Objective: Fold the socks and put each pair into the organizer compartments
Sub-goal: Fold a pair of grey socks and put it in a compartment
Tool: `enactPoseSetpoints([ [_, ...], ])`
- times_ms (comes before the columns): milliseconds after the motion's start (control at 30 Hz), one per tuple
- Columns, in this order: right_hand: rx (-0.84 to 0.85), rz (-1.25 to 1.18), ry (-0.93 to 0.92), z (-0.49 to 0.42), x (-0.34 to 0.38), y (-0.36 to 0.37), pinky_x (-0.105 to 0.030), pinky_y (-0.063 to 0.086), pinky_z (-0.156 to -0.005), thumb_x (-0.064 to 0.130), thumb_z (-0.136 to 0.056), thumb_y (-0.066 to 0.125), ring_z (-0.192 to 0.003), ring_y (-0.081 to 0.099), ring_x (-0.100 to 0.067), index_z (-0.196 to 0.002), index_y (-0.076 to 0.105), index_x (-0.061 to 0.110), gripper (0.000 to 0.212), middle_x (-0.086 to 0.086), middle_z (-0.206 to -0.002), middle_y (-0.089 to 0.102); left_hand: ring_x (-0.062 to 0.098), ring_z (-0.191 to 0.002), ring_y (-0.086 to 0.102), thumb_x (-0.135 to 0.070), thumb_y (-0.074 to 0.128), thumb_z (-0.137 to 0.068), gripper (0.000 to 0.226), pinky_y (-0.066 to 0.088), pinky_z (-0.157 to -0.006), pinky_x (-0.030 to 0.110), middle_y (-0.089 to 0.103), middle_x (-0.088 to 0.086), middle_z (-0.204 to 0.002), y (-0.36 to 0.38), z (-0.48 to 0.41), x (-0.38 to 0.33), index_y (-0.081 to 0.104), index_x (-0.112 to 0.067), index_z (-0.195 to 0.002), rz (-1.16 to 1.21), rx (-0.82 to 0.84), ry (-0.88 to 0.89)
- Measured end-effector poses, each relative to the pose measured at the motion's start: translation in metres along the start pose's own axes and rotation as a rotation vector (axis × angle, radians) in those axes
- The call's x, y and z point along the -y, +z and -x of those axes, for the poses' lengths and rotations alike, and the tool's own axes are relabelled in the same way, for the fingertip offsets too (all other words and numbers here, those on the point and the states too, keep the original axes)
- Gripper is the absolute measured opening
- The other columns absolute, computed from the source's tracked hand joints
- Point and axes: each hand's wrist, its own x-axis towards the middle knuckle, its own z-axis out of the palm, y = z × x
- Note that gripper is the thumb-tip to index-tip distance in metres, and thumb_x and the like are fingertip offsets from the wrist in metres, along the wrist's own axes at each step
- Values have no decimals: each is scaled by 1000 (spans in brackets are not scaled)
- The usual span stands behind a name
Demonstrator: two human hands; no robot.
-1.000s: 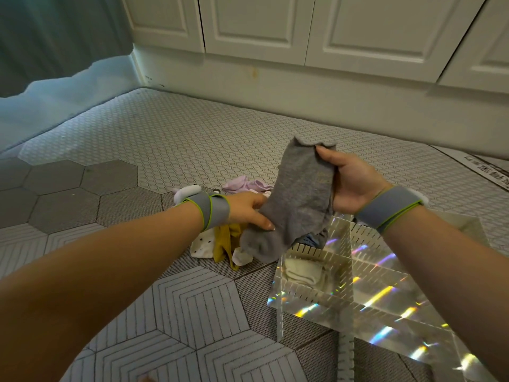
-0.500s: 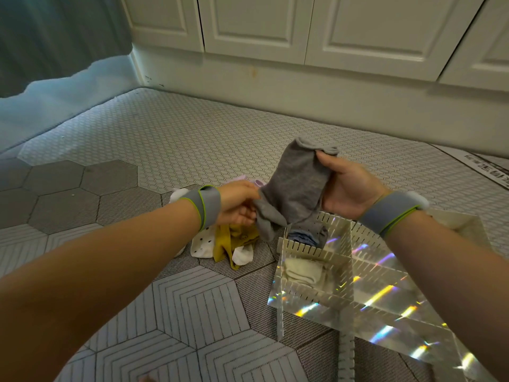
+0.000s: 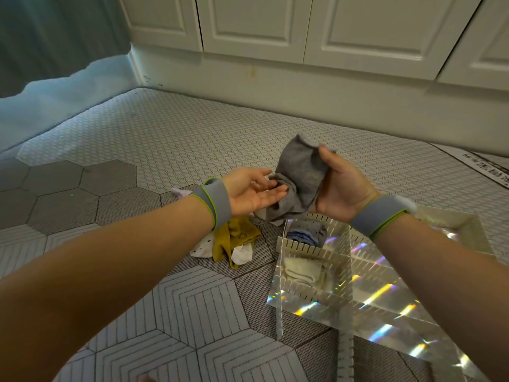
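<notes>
A grey sock pair (image 3: 298,175) hangs bunched in the air above the organizer's far left corner. My right hand (image 3: 341,186) grips its upper part, thumb over the cuff. My left hand (image 3: 252,193) lies palm up with straight fingers, touching the sock's lower fold. The shiny organizer (image 3: 366,307) sits on the mat at lower right. One compartment holds a folded cream pair (image 3: 301,270), the one behind it a blue and grey pair (image 3: 305,232). A loose heap of yellow and white socks (image 3: 234,242) lies under my left wrist.
White cabinet doors (image 3: 256,23) and a plinth run along the far side. A hexagon-patterned mat (image 3: 154,310) covers the floor. A lilac sock tip (image 3: 179,192) peeks out left of my left wrist. A dark curtain (image 3: 55,34) hangs at far left.
The sock has been folded up from hanging long to a bunched bundle. My left hand has let go of its lower end and turned palm up beside it.
</notes>
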Motion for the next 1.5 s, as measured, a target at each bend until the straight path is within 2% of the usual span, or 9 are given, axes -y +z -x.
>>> enactPoseSetpoints([
  [300,-103,127,-12,0,-10,-9,-39,57,-70,12,-73,58,-81,67,-23,-118,57,7,45,-12,-99,65,16,-88,59,-19,75,-69,44,54,-75,25,62,4,-95,6,-7,14,57,-15,-109,-899,-63,278],
  [500,-135,177,-53,-3,-15,0,-34,58,-71,3,-90,46,-81,67,-23,-120,56,6,32,-11,-98,67,26,-90,62,-23,70,-80,24,56,-74,36,63,9,-93,6,-8,14,59,-12,-99,-1005,-127,192],
  [600,-106,313,-100,-5,-22,13,-23,55,-73,0,-93,43,-88,62,-17,-122,54,8,32,-7,-98,65,19,-70,55,-23,67,-81,16,47,-48,25,57,5,-79,7,-11,15,60,-14,-93,-986,-205,155],
  [733,-144,538,-99,-6,-27,20,-13,51,-60,3,-94,46,-76,60,-4,-106,61,18,24,4,-88,64,14,-72,52,-20,67,-81,12,43,-57,25,54,4,-88,2,-16,14,56,-18,-85,-657,-203,79],
  [933,-118,628,-98,-3,-28,11,-46,46,-101,13,-92,52,-114,54,-18,-99,65,33,25,1,-128,58,10,-59,39,-20,38,-96,25,37,-41,11,44,0,-70,-12,-23,11,52,-19,-76,-365,-179,-56],
  [1167,-182,725,32,-1,-32,4,-46,32,-112,63,-78,55,-139,30,-23,-150,20,26,88,0,-155,25,24,-84,60,-38,33,-94,42,48,-81,37,63,12,-93,-6,-7,6,61,-8,-93,-250,22,-131],
  [1267,-254,846,12,1,-31,0,-37,27,-112,49,-95,34,-142,24,-23,-151,15,26,64,-1,-157,19,30,-91,63,-48,39,-92,49,49,-88,44,65,17,-98,-6,-7,5,59,-5,-105,-228,51,-127],
  [1367,-250,804,-46,1,-30,-6,-42,37,-108,27,-95,48,-138,31,-22,-132,53,26,37,4,-156,21,25,-81,65,-25,42,-96,25,54,-84,42,65,14,-92,-2,-9,11,59,-5,-95,-312,40,-112],
  [1500,-335,374,-167,3,-26,-13,-34,50,-68,-3,-85,50,-94,54,-21,-90,67,18,28,-1,-101,60,25,-70,67,-5,37,-97,18,55,-77,50,62,14,-89,3,-18,19,53,-12,-93,-280,30,-6],
])
